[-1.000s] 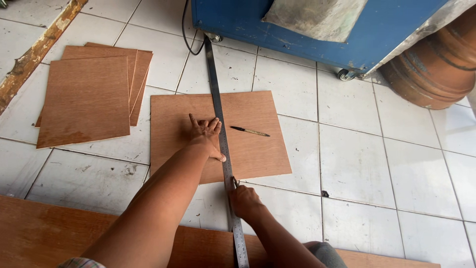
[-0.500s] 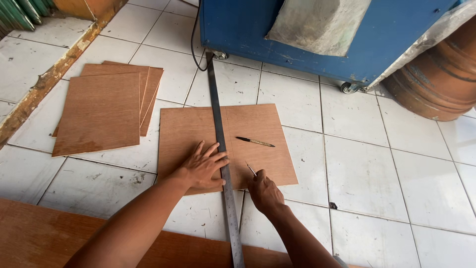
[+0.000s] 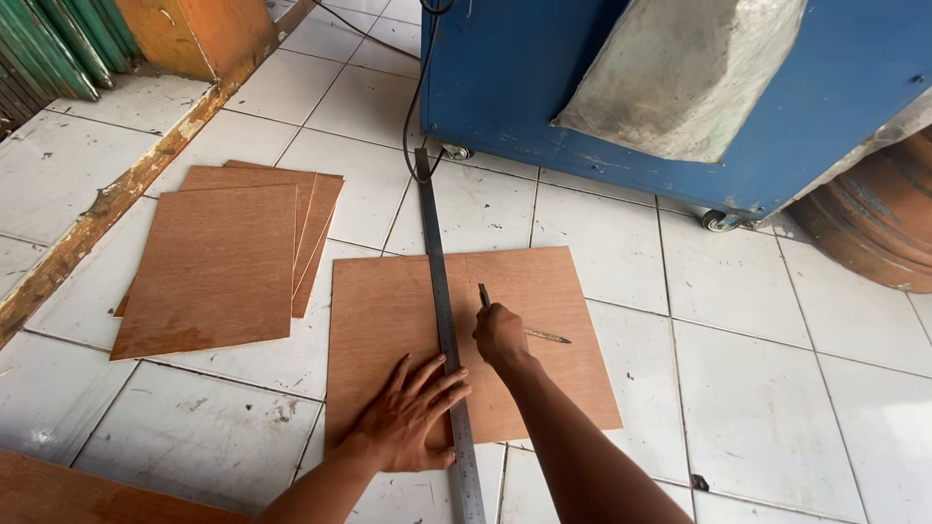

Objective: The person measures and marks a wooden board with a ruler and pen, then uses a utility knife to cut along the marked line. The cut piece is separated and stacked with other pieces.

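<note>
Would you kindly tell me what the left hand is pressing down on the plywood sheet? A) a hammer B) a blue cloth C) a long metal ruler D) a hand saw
C: the left hand lies flat, fingers spread over the long metal ruler that runs across the plywood sheet, while the right hand holds a thin tool beside the ruler's edge.

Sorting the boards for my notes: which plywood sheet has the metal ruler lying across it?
The single plywood sheet in front, under the metal ruler and left hand; the stacked sheets lie apart, bare.
</note>
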